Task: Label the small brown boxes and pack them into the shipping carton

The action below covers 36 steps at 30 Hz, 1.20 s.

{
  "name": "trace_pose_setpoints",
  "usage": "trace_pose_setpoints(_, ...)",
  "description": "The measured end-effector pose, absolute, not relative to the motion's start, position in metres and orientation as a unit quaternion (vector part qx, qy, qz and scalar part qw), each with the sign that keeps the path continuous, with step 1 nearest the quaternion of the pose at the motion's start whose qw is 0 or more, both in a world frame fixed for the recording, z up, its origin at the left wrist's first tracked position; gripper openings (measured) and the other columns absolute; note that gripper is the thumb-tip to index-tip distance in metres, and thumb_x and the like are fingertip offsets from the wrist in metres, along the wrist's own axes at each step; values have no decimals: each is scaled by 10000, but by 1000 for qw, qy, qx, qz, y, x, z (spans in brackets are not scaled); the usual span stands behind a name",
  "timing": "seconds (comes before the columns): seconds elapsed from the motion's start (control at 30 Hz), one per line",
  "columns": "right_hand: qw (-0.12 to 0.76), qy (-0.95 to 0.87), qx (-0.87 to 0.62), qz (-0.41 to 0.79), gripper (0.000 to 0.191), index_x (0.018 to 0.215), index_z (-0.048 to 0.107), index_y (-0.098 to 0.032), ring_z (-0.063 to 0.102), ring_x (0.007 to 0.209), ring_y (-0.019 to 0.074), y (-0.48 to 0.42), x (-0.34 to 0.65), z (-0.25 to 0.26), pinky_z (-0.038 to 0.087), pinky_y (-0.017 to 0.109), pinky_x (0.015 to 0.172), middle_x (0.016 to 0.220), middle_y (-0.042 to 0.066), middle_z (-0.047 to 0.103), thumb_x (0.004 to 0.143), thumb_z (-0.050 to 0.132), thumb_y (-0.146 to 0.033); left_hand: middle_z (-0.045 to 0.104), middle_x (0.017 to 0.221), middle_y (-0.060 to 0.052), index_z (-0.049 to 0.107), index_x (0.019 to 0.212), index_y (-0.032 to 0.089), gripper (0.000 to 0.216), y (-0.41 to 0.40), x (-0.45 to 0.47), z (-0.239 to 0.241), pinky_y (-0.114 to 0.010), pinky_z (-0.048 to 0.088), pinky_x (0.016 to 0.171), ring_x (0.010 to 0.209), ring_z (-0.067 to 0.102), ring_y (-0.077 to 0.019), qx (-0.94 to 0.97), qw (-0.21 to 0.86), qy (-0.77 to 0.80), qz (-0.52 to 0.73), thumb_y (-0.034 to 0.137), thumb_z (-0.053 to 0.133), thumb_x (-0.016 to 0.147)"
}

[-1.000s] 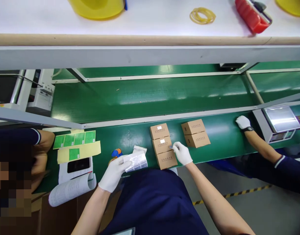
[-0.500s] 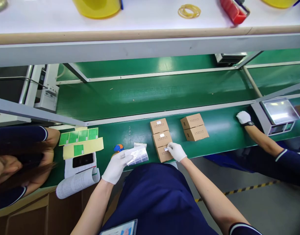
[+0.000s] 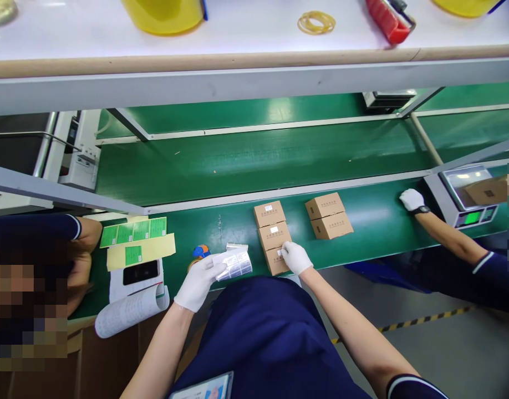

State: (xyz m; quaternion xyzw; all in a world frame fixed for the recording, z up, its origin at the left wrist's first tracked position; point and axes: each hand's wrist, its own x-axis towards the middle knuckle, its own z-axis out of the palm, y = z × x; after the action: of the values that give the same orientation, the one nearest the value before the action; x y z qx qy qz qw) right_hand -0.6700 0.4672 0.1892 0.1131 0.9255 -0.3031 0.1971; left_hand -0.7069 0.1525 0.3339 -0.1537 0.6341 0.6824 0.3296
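Note:
My left hand (image 3: 200, 281), in a white glove, is closed on a sheet of silvery labels (image 3: 237, 265) above the bench edge. My right hand (image 3: 296, 257), also gloved, has its fingers curled down at a small white label (image 3: 280, 253) on the nearest brown carton (image 3: 276, 263). Whether the fingers still pinch the label or only press it, I cannot tell. Behind that carton, in the same row, stand a middle carton (image 3: 275, 238) and a far carton (image 3: 269, 215), each bearing a white label. Two more cartons (image 3: 331, 226) to the right show no such label.
At right, a co-worker's gloved hand (image 3: 412, 199) rests beside a scale (image 3: 468, 188) with a carton (image 3: 485, 190) over it. Another person sits at left, near green label sheets (image 3: 140, 230), a phone (image 3: 141, 272) and curled paper (image 3: 132, 316). A shelf edge (image 3: 238, 61) crosses above.
My right hand has shifted slightly left over the nearest carton's label. A carton has come in over the scale at right, and the scale's display now glows green. My left hand stays nearly still.

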Motion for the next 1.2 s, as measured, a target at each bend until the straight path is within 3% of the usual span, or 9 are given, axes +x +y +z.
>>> trace_pose_setpoints(0.17, 226, 918, 227, -235, 325, 997, 597, -197, 649, 793, 258, 485, -675, 202, 400, 312, 687, 893, 99, 697, 860, 680, -480, 764, 1233, -136, 767, 1198, 147, 468, 151, -705, 334, -413, 547, 1027, 1179, 693, -318, -138, 317, 667, 660, 388, 807, 798)
trace_pose_setpoints(0.33, 226, 910, 246, -246, 188, 887, 637, -204, 674, 846, 243, 510, -666, 235, 464, 322, 768, 849, 87, 710, 949, 545, -356, 762, 1238, -128, 759, 1192, 151, 463, 158, -702, 347, -426, 566, 997, 1194, 684, -328, -90, 301, 706, 635, 432, 773, 825)
trace_pose_setpoints(0.43, 164, 889, 153, -400, 241, 892, 676, -223, 679, 860, 206, 487, -657, 268, 512, 301, 818, 879, 37, 724, 968, 510, -380, 742, 1296, -114, 745, 1227, 182, 432, 168, -699, 352, -435, 546, 1054, 1235, 673, -314, -34, 302, 698, 648, 410, 745, 860)
trace_pose_setpoints(0.6, 98, 760, 23, -642, 456, 1320, 639, -248, 647, 1198, 225, 427, -659, 319, 500, 360, 1058, 1372, 76, 648, 886, 667, -386, 770, 1216, -75, 710, 1290, 217, 483, 180, -692, 355, -378, 560, 999, 1087, 717, -261, 16, 233, 769, 595, 377, 768, 838)
trace_pose_setpoints(0.67, 131, 736, 8, -664, 531, 1358, 603, -237, 667, 1157, 227, 413, -663, 330, 519, 369, 1032, 1291, 78, 692, 847, 702, -346, 789, 999, -42, 679, 1347, 208, 536, 181, -689, 357, -356, 572, 915, 921, 717, -230, 14, 213, 801, 560, 391, 751, 849)
trace_pose_setpoints(0.77, 165, 744, -5, -647, 429, 1243, 652, -223, 701, 962, 215, 404, -668, 337, 557, 344, 885, 1079, 44, 746, 837, 708, -349, 698, 724, 19, 644, 1397, 189, 573, 180, -684, 362, -330, 558, 812, 734, 652, -192, 13, 204, 813, 546, 436, 708, 885)
trace_pose_setpoints(0.93, 147, 779, -12, -609, 268, 1065, 721, -225, 688, 907, 209, 398, -667, 348, 543, 335, 846, 1018, 34, 752, 912, 595, -405, 744, 950, -25, 646, 1402, 224, 602, 173, -674, 368, -324, 540, 837, 839, 652, -199, 35, 203, 793, 573, 426, 755, 846)
trace_pose_setpoints(1.1, 140, 795, -23, -590, 318, 1124, 712, -231, 675, 885, 209, 391, -662, 364, 550, 336, 835, 1026, 29, 746, 838, 656, -360, 711, 797, -7, 664, 1378, 221, 536, 167, -667, 370, -322, 535, 749, 720, 633, -191, 25, 198, 785, 586, 467, 693, 902)
trace_pose_setpoints(1.2, 142, 795, -34, -589, 242, 1042, 721, -227, 666, 870, 204, 389, -659, 372, 534, 323, 821, 977, 20, 736, 847, 659, -356, 771, 1004, -47, 722, 1264, 220, 466, 168, -665, 372, -331, 556, 830, 871, 696, -222, 29, 204, 764, 611, 456, 750, 864)
